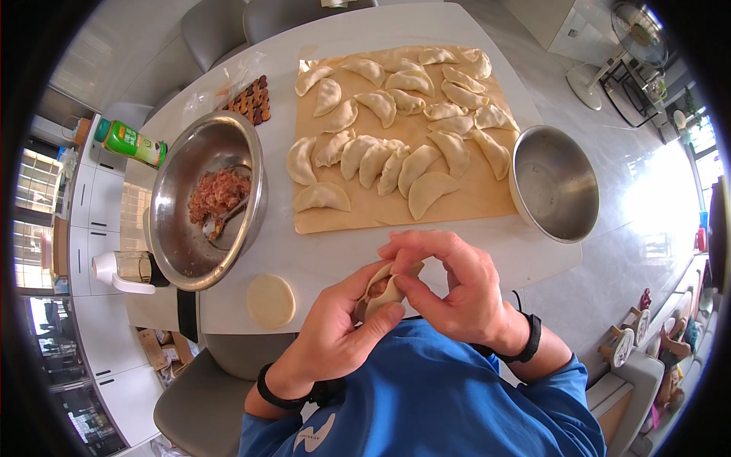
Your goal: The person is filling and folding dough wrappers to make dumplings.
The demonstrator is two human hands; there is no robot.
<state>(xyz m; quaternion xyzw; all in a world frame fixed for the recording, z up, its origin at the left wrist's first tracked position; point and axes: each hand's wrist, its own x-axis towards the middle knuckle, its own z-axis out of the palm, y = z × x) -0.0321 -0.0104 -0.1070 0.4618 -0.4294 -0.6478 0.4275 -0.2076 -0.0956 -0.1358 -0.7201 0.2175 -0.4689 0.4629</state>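
A partly folded dumpling [384,290] with meat filling showing is cupped in my left hand [354,325]. The thumb and fingers of my right hand [457,285] pinch its wrapper edge at the right. To the left, a round dough wrapper [271,301] lies flat near the table's edge. Beyond it, a steel bowl [258,228] holds minced meat filling [220,193] and a metal spoon [231,217]. Ahead of my hands, many folded raw dumplings [322,197] lie on a brown paper sheet [365,221].
An empty metal bowl [554,183] stands right of the paper. A green-labelled bottle [131,143], a white-handled jug [123,272] and a brown patterned trivet [251,101] are at the left. Grey chairs [197,400] surround the white table [342,17]. A fan [585,88] stands at the right; a person [674,348] is far right.
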